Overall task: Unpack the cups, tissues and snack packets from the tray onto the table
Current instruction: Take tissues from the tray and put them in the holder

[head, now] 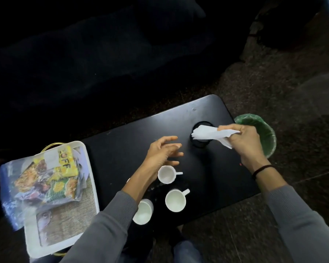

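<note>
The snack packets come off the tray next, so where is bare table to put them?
Bare: the table's far strip between tray and holder, beyond the left hand; also the near right corner, right of the cups. Crowded: the near left, where three cups cluster. The right hand holds tissues over the holder.

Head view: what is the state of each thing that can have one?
cups, upright, empty, on the table.
tissues, gripped by right hand, above the black holder.
snack packets, on the tray, not unpacked.
left hand, open, holding nothing.
bin, open, green liner.
</note>
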`<state>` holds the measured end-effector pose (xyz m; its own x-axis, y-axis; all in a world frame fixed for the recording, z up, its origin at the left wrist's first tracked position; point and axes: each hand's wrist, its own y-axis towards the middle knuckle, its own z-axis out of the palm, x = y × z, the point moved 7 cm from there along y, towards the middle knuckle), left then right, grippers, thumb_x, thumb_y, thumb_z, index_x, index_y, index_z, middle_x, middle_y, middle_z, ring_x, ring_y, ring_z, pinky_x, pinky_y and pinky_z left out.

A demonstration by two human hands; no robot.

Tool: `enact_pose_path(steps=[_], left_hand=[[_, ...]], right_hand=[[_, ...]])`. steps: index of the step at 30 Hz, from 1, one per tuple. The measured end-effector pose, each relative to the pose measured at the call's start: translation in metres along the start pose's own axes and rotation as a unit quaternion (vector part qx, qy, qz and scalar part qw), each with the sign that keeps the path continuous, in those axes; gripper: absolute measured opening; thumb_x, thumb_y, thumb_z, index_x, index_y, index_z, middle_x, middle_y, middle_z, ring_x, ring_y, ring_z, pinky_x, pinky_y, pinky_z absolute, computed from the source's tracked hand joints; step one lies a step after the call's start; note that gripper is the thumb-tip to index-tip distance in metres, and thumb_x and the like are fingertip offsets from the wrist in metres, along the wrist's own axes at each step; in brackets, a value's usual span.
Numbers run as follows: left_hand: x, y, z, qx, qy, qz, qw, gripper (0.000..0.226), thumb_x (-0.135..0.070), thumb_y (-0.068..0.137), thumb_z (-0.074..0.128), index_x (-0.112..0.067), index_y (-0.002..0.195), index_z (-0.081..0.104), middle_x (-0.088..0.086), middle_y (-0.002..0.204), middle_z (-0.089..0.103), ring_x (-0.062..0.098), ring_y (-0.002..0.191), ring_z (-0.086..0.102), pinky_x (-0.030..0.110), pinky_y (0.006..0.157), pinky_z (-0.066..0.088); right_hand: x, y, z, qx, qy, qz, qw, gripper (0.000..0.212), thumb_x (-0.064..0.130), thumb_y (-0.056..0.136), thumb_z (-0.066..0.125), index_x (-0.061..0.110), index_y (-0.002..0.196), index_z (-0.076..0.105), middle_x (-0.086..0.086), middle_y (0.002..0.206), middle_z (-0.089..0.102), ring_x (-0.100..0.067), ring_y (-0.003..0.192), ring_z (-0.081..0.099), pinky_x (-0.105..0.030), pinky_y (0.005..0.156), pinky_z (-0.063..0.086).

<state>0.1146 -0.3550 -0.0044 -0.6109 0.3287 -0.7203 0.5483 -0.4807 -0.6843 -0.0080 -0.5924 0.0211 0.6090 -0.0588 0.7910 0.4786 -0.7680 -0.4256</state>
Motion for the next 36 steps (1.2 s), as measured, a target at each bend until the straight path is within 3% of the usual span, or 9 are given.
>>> enact_pose_path(steps=[3, 7, 12, 19, 22, 30, 36], left_hand=[[-0.002, 0.009, 0.003, -0.005, -0.003, -0.005, 1.0, 0.028, -0.012, 0.093, 0.071, -0.019, 0.12, 0.067, 0.005, 0.112, 0.078, 0.023, 0.092, 0.078, 0.029, 0.058, 0.061], [-0.004, 0.018, 0.003, -0.009, 0.0, -0.006, 1.0, 0.03, -0.012, 0.093, 0.072, -0.018, 0.121, 0.066, 0.003, 0.107, 0.08, 0.021, 0.09, 0.079, 0.027, 0.057, 0.06], [-0.006, 0.027, 0.004, -0.01, -0.001, -0.012, 1.0, 0.03, -0.01, 0.094, 0.07, -0.014, 0.124, 0.064, 0.005, 0.107, 0.079, 0.022, 0.089, 0.079, 0.028, 0.057, 0.061], [-0.003, 0.033, 0.006, -0.008, 0.001, -0.017, 1.0, 0.029, -0.01, 0.095, 0.069, -0.015, 0.123, 0.063, 0.005, 0.107, 0.079, 0.021, 0.089, 0.078, 0.027, 0.057, 0.06], [0.001, 0.033, 0.008, -0.003, 0.0, -0.02, 1.0, 0.028, -0.011, 0.094, 0.07, -0.016, 0.121, 0.064, 0.004, 0.106, 0.08, 0.02, 0.087, 0.079, 0.027, 0.057, 0.059], [0.0, 0.032, 0.02, 0.001, 0.002, -0.017, 1.0, 0.029, -0.013, 0.09, 0.075, -0.016, 0.118, 0.067, 0.007, 0.107, 0.078, 0.019, 0.083, 0.079, 0.025, 0.055, 0.058], [-0.003, 0.02, 0.025, -0.002, -0.003, -0.01, 1.0, 0.028, -0.015, 0.089, 0.075, -0.017, 0.116, 0.068, 0.004, 0.102, 0.08, 0.019, 0.084, 0.079, 0.025, 0.055, 0.058]], right_hand=[[0.016, 0.011, 0.001, -0.014, -0.088, -0.046, 0.995, 0.027, 0.005, 0.082, 0.063, 0.02, 0.089, 0.083, 0.001, 0.092, 0.079, -0.015, 0.093, 0.071, -0.028, 0.082, 0.057], [0.034, 0.02, 0.016, -0.01, -0.202, -0.099, 0.974, 0.035, -0.001, 0.08, 0.053, 0.015, 0.092, 0.082, -0.01, 0.086, 0.078, -0.023, 0.086, 0.068, -0.02, 0.073, 0.044], [0.037, 0.031, 0.038, 0.01, -0.274, -0.122, 0.954, 0.026, 0.003, 0.082, 0.053, 0.008, 0.092, 0.077, -0.023, 0.088, 0.073, -0.043, 0.091, 0.066, -0.037, 0.079, 0.055], [0.021, 0.04, 0.051, 0.025, -0.294, -0.088, 0.951, 0.012, 0.01, 0.083, 0.062, 0.01, 0.09, 0.073, -0.019, 0.093, 0.072, -0.039, 0.092, 0.066, -0.031, 0.073, 0.049], [0.023, 0.039, 0.051, 0.029, -0.302, -0.089, 0.949, 0.01, 0.014, 0.083, 0.065, 0.013, 0.092, 0.07, -0.015, 0.101, 0.07, -0.036, 0.097, 0.065, -0.04, 0.082, 0.056], [0.026, 0.026, 0.046, 0.034, -0.29, -0.099, 0.951, 0.02, 0.022, 0.085, 0.064, 0.015, 0.103, 0.066, -0.012, 0.107, 0.065, -0.031, 0.104, 0.061, -0.046, 0.088, 0.053], [0.039, -0.001, 0.038, 0.004, -0.298, -0.149, 0.943, 0.03, 0.026, 0.088, 0.066, 0.015, 0.115, 0.06, -0.009, 0.111, 0.057, -0.033, 0.097, 0.062, -0.044, 0.08, 0.052]])
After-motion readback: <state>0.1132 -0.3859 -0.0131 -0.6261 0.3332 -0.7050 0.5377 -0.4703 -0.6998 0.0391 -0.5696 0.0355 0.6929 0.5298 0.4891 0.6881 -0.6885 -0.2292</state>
